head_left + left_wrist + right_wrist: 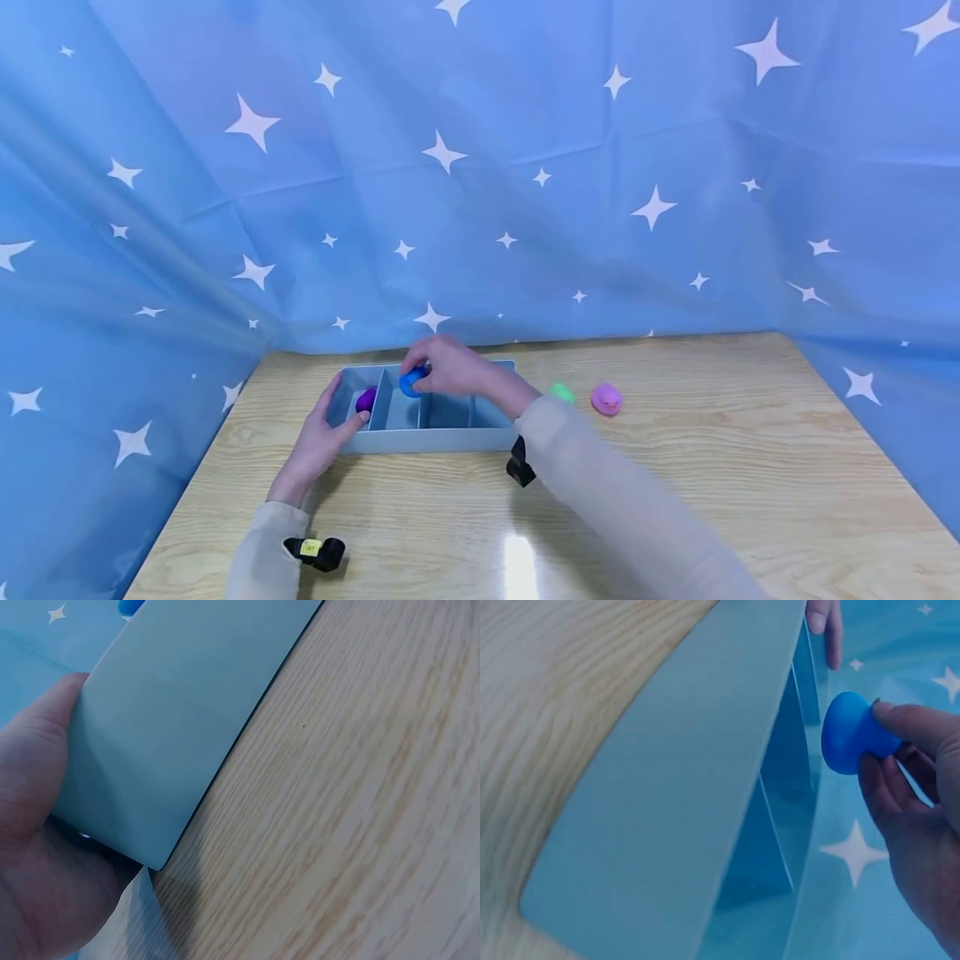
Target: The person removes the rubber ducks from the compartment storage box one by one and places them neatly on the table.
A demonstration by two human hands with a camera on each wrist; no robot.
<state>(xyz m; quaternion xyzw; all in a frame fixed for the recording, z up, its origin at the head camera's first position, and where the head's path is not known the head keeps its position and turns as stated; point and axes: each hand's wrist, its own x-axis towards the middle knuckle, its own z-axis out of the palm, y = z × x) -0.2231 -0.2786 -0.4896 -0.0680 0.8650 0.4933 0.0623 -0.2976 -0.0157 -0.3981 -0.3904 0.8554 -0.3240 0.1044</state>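
A long grey-blue divided box (435,441) lies on the table. My left hand (315,446) grips its left end, thumb at the front rim and fingers along the end wall. Inside the leftmost compartment sits a rounded purple toy (366,401). Over the second compartment from the left, my right hand (453,371) pinches a smooth, rounded blue toy (849,733) between thumb and fingers. In the right wrist view the blue toy shows above the box's rim, apart from the dividers. My right forearm covers part of the box's right end.
To the right of the box, a pink toy duck (607,399) and a partly hidden green toy (562,392) rest on the wooden table (712,433). A blue curtain with white stars (525,200) hangs behind the table and along its sides.
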